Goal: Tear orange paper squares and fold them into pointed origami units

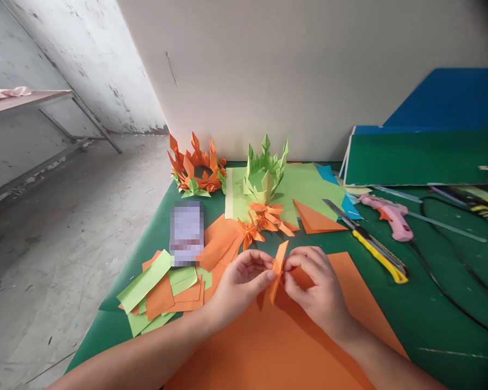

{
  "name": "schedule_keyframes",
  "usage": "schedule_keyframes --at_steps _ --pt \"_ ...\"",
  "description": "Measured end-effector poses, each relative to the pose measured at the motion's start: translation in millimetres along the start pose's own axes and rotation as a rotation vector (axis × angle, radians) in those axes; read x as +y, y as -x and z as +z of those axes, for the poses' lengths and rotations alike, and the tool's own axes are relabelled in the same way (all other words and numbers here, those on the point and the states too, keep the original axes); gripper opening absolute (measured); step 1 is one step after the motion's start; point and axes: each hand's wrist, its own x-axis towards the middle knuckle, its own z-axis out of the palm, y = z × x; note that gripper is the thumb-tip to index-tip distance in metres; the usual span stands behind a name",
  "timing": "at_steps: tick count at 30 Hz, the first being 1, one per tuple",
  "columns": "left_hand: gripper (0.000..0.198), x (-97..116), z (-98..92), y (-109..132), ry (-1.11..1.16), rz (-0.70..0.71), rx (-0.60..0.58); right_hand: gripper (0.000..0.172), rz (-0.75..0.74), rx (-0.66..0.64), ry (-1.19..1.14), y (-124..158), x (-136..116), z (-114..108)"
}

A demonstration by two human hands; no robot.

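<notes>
A small folded piece of orange paper (280,265) stands between my two hands, above a large orange sheet (276,336). My left hand (246,279) pinches it from the left between thumb and fingers. From the right, my right hand (315,276) grips the same piece with thumb and forefinger. Just beyond my hands lie several orange folded paper flowers (264,219). A folded orange triangle (318,219) rests to their right. Farther back stand a green paper crown (265,173) and an orange paper crown (197,168) with green leaves.
Orange and green paper pieces (160,295) lie at the left, near a blurred-out phone (186,233). On the right are a yellow utility knife (374,252) and a pink glue gun (388,216) with a black cord. Green and blue boards (423,157) lean behind.
</notes>
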Motion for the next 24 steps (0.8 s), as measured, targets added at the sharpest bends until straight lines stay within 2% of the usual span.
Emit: schedule_keyframes --at_steps 6,10,14,19,24 --pt "0.015 -5 -3.3 -3 -0.113 0.044 -0.005 0.014 -0.017 -0.002 0.034 1 -2 1" --pt "0.015 -5 -7.3 -4 -0.285 0.068 0.026 0.015 -0.022 -0.005 0.031 0 -1 1" --pt "0.010 0 -10.3 -2 -0.561 0.166 0.065 0.017 -0.032 -0.005 0.025 0 -1 2" --pt "0.008 5 -13.0 -5 -0.717 0.256 0.024 0.017 -0.025 -0.033 0.018 0 0 2" --pt "0.011 3 -15.4 -8 -0.751 0.245 -0.031 0.016 -0.016 -0.039 0.014 0 -1 2"
